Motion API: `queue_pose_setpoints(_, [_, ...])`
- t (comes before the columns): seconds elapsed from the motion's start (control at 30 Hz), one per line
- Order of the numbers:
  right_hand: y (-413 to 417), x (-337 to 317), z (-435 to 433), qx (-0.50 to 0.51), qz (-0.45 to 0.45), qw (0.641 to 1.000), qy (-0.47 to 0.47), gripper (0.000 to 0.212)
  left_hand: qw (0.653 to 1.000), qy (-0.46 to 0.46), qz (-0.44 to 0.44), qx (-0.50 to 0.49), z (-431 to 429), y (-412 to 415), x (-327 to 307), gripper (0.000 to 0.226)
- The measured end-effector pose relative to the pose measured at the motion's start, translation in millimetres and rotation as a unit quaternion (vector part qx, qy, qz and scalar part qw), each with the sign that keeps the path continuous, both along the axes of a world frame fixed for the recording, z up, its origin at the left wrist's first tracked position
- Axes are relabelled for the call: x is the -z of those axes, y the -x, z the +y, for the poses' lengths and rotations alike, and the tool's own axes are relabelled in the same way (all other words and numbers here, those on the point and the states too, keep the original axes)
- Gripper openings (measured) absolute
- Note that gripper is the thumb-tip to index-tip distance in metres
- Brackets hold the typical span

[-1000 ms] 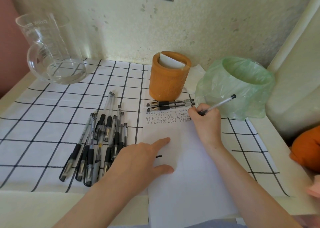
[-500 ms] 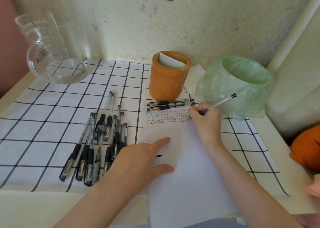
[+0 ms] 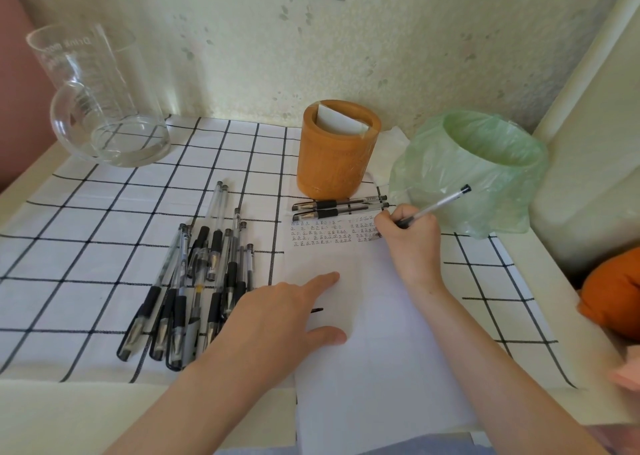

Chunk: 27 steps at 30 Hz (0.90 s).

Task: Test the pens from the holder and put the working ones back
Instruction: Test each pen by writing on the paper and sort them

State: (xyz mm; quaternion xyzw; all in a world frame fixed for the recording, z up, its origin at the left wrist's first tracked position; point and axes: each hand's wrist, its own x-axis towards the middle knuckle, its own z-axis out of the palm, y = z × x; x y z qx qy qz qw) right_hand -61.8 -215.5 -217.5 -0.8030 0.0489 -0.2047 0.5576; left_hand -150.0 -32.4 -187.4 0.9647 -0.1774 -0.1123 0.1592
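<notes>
Change: almost nothing; our right hand [image 3: 410,243] keeps its fingers closed round the pen [image 3: 437,204], writing.
Left hand [image 3: 277,319]: still spread flat, empty, pinning the paper [image 3: 363,316].
Meaning: test continues.

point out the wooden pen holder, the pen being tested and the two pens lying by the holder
wooden pen holder [image 3: 332,163], head view, front wall
pen being tested [image 3: 441,202], head view, clear barrel above the right hand
two pens by the holder [image 3: 341,207], head view, mid barrels

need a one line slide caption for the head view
Right hand tests a pen on paper steadied by the left hand, with a pen pile and wooden holder nearby.
</notes>
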Motion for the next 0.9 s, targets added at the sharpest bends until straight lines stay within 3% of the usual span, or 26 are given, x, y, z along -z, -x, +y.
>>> queue_pose_setpoints(0.13, [-0.2,-0.5,0.7,-0.001,-0.001,1.000,0.006,0.041,1.000,0.006,-0.004,-0.001,0.2,0.0,0.9,0.068])
queue_pose_setpoints(0.67, [2.1,-3.2,1.8,-0.002,-0.006,1.000,0.003,0.044,1.000,-0.005,-0.006,-0.002,0.3,1.1,-1.1,0.069])
queue_pose_setpoints(0.9, [-1.4,-7.5,-1.6,-0.036,0.032,0.999,0.015,0.042,1.000,-0.012,0.003,-0.009,-0.3,1.8,-3.1,0.069])
